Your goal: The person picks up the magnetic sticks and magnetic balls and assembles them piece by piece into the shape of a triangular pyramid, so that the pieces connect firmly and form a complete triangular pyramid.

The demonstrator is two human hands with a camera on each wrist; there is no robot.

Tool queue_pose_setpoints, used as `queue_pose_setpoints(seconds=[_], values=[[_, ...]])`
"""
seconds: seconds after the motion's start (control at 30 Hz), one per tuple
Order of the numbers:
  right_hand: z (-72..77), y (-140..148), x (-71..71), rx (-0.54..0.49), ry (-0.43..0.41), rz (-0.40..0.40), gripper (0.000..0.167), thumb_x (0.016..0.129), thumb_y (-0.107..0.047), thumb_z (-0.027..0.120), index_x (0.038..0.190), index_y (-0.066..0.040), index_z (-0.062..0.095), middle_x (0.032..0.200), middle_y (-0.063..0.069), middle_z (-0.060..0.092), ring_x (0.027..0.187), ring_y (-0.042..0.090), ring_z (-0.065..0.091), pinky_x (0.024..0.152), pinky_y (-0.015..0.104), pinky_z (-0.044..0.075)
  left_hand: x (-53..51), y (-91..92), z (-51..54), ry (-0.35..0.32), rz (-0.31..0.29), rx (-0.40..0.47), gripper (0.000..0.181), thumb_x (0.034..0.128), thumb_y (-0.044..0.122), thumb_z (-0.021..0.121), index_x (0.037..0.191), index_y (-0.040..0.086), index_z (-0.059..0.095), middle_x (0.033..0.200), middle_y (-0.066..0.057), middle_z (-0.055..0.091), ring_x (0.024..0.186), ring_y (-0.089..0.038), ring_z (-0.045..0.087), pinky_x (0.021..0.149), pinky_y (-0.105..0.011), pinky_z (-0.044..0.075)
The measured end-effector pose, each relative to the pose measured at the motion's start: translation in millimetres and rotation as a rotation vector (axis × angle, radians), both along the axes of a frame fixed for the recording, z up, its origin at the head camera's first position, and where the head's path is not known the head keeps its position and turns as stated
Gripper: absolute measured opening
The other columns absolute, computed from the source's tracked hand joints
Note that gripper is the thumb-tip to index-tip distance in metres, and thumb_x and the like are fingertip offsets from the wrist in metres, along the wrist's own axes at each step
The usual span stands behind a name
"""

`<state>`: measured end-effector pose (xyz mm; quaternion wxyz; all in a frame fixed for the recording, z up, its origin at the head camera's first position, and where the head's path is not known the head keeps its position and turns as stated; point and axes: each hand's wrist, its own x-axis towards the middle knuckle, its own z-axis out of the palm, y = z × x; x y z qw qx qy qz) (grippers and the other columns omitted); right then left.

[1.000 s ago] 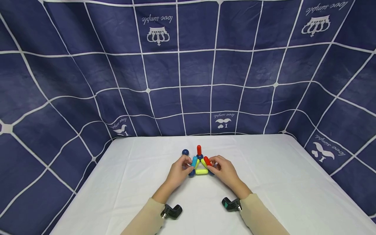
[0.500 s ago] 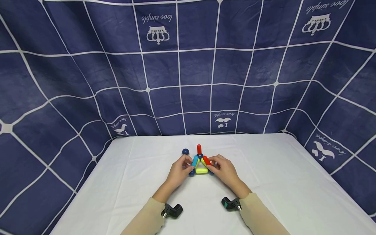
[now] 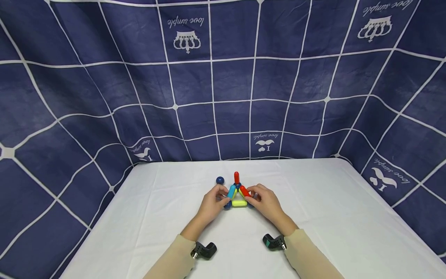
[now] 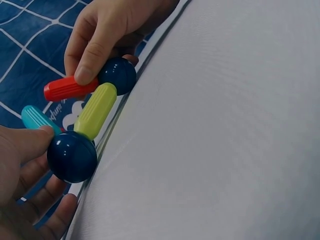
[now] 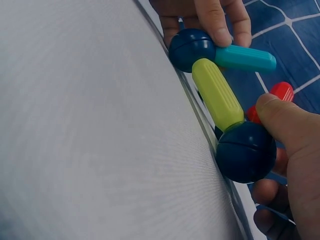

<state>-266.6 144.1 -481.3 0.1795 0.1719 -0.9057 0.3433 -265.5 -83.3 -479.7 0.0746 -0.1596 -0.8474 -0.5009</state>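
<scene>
Yellow-green magnetic rods (image 3: 239, 203) and dark blue balls (image 4: 72, 157) form a triangle flat on the table. My left hand (image 3: 211, 203) pinches a light blue rod (image 3: 231, 192) that rises from the left ball and leans inward. With thumb and fingers, my right hand (image 3: 266, 202) grips a red rod (image 3: 245, 191) on the right ball (image 5: 246, 152), also slanting inward. A second red rod (image 3: 236, 178) stands up from the back ball (image 3: 237, 186), touched by neither hand. The upper ends of the three rods are apart. Fingers partly cover both front balls in the head view.
A loose dark blue ball (image 3: 220, 180) lies behind my left hand, left of the triangle. The white-covered table (image 3: 313, 205) meets a navy checked curtain (image 3: 230, 81) at its back edge. Black wrist cameras (image 3: 205, 250) sit at both sleeves.
The upper ends of the light blue rod and the held red rod have tilted slightly toward each other. Both hands stay in nearly the same place with the same grip.
</scene>
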Motion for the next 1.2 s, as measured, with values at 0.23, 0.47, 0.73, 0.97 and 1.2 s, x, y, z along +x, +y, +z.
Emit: queue_pose_setpoints(seconds=[0.23, 0.47, 0.73, 0.97, 1.2], values=[[-0.3, 1.1, -1.1, -0.009, -0.018, 0.004, 0.022, 0.084, -0.029, 0.082, 0.102, -0.020, 0.073, 0.079, -0.010, 0.058, 0.064, 0.005, 0.046, 0.057, 0.019, 0.039, 0.2, -2.0, -0.2, -0.019, -0.028, 0.037, 0.027, 0.0893, 0.006, 0.072, 0.115, 0.010, 0.065, 0.104, -0.006, 0.070, 0.092, -0.015, 0.062, 0.079, -0.022, 0.053], [-0.2, 1.7, -0.7, -0.032, -0.038, 0.016, 0.024, 0.084, -0.028, 0.082, 0.104, -0.020, 0.072, 0.081, -0.010, 0.058, 0.065, 0.005, 0.046, 0.058, 0.019, 0.039, -1.2, -3.0, -2.5, -0.031, -0.043, 0.018, 0.029, 0.0910, 0.008, 0.071, 0.120, 0.007, 0.068, 0.106, -0.007, 0.070, 0.092, -0.014, 0.060, 0.078, -0.020, 0.052], [-1.9, 2.2, -1.5, -0.032, -0.036, 0.024, 0.023, 0.084, -0.028, 0.082, 0.103, -0.020, 0.071, 0.080, -0.010, 0.057, 0.064, 0.005, 0.045, 0.058, 0.019, 0.038, -1.5, -2.7, -1.6, -0.066, -0.053, -0.002, 0.030, 0.0924, 0.009, 0.069, 0.123, 0.006, 0.068, 0.108, -0.005, 0.067, 0.093, -0.013, 0.058, 0.079, -0.020, 0.051], [-2.1, 2.5, -2.5, -0.030, -0.047, 0.024, 0.025, 0.084, -0.029, 0.081, 0.104, -0.019, 0.071, 0.081, -0.009, 0.057, 0.065, 0.005, 0.045, 0.059, 0.019, 0.039, -2.5, -3.2, -0.5, -0.073, -0.063, -0.016, 0.029, 0.0927, 0.009, 0.069, 0.121, 0.006, 0.069, 0.105, -0.005, 0.066, 0.092, -0.014, 0.057, 0.078, -0.020, 0.051], [-1.8, 3.3, -3.5, -0.044, -0.055, 0.029, 0.023, 0.084, -0.028, 0.081, 0.103, -0.019, 0.071, 0.081, -0.009, 0.058, 0.066, 0.005, 0.045, 0.059, 0.020, 0.039, -2.6, -3.7, -1.6, -0.087, -0.055, -0.017, 0.028, 0.0929, 0.011, 0.069, 0.121, 0.007, 0.069, 0.105, -0.004, 0.066, 0.091, -0.013, 0.057, 0.078, -0.020, 0.050]])
